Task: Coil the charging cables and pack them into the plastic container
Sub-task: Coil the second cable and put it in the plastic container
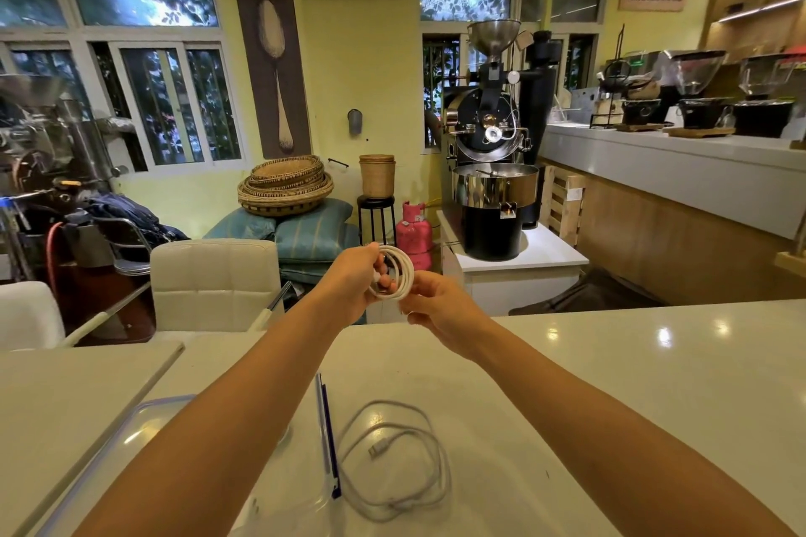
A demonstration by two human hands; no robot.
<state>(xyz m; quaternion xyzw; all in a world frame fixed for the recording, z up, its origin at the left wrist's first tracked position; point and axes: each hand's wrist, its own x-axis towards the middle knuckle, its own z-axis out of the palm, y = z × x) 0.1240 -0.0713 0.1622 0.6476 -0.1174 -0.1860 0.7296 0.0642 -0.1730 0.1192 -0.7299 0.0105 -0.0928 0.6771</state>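
The small white coiled charging cable [394, 273] is held up over the far edge of the pale table [610, 362]. My left hand [355, 281] curls round its left side and my right hand [436, 305] pinches its lower right. I judge it light, smooth and springy, best gripped across all turns. A loose white cable [392, 458] lies nearer, right of the clear blue-rimmed plastic container [152, 405].

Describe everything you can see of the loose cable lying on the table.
The loose cable is thin, white and looks rubbery. It lies flat on the white table in a slack, uneven loop of about two turns, not yet coiled tight. One connector rests inside the loop. Its left side lies close to the plastic container; contact there is unclear. Only the table visibly touches it.
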